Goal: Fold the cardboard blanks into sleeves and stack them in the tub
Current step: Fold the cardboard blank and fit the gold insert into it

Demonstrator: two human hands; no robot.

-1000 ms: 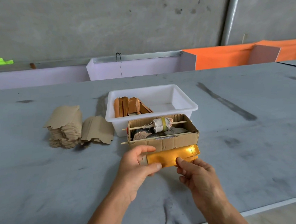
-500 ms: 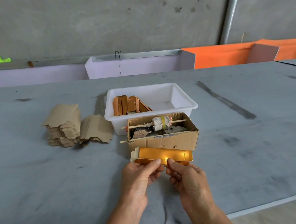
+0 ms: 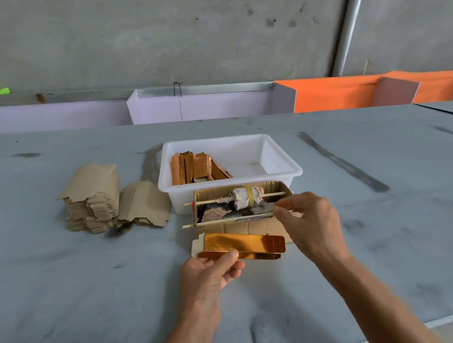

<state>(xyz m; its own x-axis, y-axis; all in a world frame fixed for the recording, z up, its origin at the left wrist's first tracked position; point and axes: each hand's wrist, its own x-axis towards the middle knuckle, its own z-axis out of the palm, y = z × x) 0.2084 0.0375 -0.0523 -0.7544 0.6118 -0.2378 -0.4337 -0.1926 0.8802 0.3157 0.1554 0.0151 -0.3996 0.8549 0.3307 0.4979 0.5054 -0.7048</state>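
L hand (image 3: 213, 272) is pinching the near-left end of a gold blank (image 3: 241, 246), thumb on top, fingers curled under, holding it just above the desk (image 3: 68, 303) near the front edge, about the middle. The blank is looking half folded: one long flap is turned over along the near side, a pale tab is sticking out at its left end. R hand (image 3: 307, 219) is off the blank, reaching over the near-right corner of a box (image 3: 250, 224); thumb & forefinger are closing toward a thin stick (image 3: 223, 221) lying across the box, but can't tell whether they're gripping it or holding nothing, it's blurred. A cloth roll (image 3: 246, 198) on a second stick is sitting in the box.

Right behind the box, toward the desk's far edge, a white tub (image 3: 281, 171) is holding a few sleeves (image 3: 195, 168) standing on end at its left side; the rest of the floor is bare. A stack (image 3: 93, 202) of brown blanks is lying left of the tub, w/ a few loose ones beside it.

Handling, as I judge it: the blank is light, thin card, stiff along the creases but floppy across the panels, & the foil face is probably slick. Best taken at the ends or along a crease w/ thumb on top; squeezing mid-panel would likely dent it. One-handed, the flap may spring open.
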